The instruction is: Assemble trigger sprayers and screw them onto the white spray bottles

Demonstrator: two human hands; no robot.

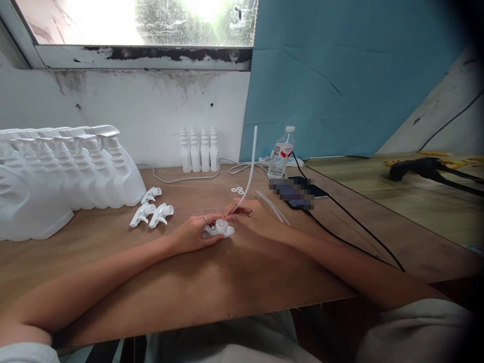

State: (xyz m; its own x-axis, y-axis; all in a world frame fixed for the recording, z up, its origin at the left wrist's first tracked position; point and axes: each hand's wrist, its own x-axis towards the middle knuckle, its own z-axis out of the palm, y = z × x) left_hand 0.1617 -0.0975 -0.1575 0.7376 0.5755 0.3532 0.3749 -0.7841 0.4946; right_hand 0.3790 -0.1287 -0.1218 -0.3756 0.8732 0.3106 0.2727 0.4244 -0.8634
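My left hand (196,233) is closed around a white spray trigger head (223,228), its round collar facing up just above the table. Between the fingertips of my right hand (251,214) is the lower end of a thin translucent tube (252,166), which rises and bends slightly to the right. The tube's low end is close to the collar; whether it touches it I cannot tell. Beyond my right hand lie a few small white washers (238,190). More loose tubes (274,205) rest just right of that hand.
Several white spray heads (161,215) lie to the left, before a row of large white bottles (86,171). Small white bottles (199,151) stand by the wall. At the right are a water bottle (281,154), two phones (291,195) and black cables (351,231).
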